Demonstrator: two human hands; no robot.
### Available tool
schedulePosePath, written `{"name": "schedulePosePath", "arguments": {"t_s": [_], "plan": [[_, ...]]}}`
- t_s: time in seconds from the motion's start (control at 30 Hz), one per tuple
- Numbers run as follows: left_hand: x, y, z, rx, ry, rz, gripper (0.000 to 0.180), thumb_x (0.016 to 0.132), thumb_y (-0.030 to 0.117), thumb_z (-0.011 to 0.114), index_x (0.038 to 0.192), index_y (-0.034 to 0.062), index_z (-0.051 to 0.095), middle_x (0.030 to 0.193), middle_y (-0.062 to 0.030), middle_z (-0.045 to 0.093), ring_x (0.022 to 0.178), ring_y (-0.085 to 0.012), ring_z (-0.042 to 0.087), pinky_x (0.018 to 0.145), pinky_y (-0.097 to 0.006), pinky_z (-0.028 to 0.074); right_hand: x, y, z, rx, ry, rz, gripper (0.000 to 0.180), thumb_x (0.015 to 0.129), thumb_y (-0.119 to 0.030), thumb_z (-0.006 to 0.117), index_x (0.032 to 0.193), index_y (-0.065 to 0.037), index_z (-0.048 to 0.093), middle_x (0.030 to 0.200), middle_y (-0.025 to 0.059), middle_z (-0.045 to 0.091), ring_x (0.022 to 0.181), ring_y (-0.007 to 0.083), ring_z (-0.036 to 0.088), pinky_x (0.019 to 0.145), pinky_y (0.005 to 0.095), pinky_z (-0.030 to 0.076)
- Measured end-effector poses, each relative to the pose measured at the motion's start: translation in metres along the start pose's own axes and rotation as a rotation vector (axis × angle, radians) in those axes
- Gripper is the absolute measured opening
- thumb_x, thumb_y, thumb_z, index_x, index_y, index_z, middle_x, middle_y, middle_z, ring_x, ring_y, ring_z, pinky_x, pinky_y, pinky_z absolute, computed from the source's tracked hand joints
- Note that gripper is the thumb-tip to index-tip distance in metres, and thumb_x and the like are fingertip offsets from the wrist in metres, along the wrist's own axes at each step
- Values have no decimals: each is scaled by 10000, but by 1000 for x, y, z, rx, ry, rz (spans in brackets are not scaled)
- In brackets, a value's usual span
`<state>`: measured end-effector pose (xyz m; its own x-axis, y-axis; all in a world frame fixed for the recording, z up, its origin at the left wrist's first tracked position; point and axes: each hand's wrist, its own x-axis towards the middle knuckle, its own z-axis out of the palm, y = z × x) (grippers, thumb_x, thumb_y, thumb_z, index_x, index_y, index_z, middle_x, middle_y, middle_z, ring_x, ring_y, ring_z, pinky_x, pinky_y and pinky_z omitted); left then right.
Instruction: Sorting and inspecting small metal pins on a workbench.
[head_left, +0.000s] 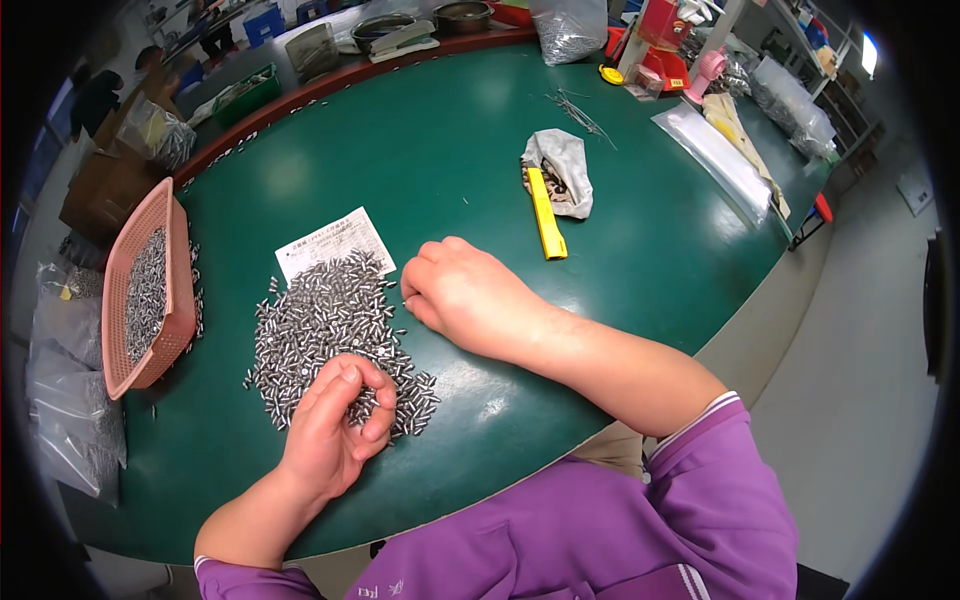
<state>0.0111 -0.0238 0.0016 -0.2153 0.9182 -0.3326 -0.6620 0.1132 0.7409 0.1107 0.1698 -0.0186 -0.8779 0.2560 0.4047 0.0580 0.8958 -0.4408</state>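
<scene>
A heap of small shiny metal pins (320, 310) is spread on the green table. Over its near edge is my left hand (338, 415), turned partly palm up, its fingers curled in toward the thumb; whatever lies in it, if anything, I cannot make out. Just right of the heap my right hand (455, 290) rests low at the tabletop, back upward. Its fingers are bent under and pressed together, so their tips and anything in them are hidden. A printed paper slip (340, 240) lies partly under the heap's far side.
At the left stands a pink plastic basket (180, 290) of metal pins, with filled clear bags (75, 400) beyond it. Farther right lie a yellow tool (545, 215), a whitish open bag (572, 160) of small parts, thin wires (583, 115) and clear plastic sleeves (715, 160).
</scene>
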Motion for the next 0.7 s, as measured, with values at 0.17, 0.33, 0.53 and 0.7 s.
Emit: {"name": "schedulePosePath", "arguments": {"t_s": [0.17, 0.33, 0.53, 0.7], "plan": [[0, 0, 2, -12, 5, 11, 84, 955, 150, 441, 970, 78, 480, 856, -74, 530, 590, -90, 421, 433, -181, 318, 8, -11, -9, 248, 64, -81, 109, 781, -106, 638, 859, -68, 572, 845, 69, 562, 823, 253, 538, 714, 348, 462], [1, 1, 2, -18, -20, 36, 73, 953, 129, 455, 1010, 84, 463, 869, -62, 516, 599, -80, 417, 435, -175, 314, 8, -22, -15, 519, -70, -164, 83, 812, -93, 628, 883, -73, 588, 880, 27, 559, 829, 172, 539, 669, 286, 471], [0, 1, 1, -68, 14, 36, 124, 934, 101, 498, 1046, 70, 455, 864, -63, 515, 607, -66, 441, 431, -172, 323, 7, -28, -13, 777, -208, -152, 98, 784, -68, 672, 870, -59, 626, 893, 36, 562, 820, 144, 546, 684, 262, 461], [1, 1, 1, -75, 20, 20, 139, 928, 99, 515, 1050, 60, 460, 860, -62, 532, 596, -61, 438, 432, -180, 324, 5, -29, -13, 836, -235, -60, 112, 772, -39, 671, 868, -58, 618, 871, 21, 550, 787, 116, 526, 668, 247, 444]]}}
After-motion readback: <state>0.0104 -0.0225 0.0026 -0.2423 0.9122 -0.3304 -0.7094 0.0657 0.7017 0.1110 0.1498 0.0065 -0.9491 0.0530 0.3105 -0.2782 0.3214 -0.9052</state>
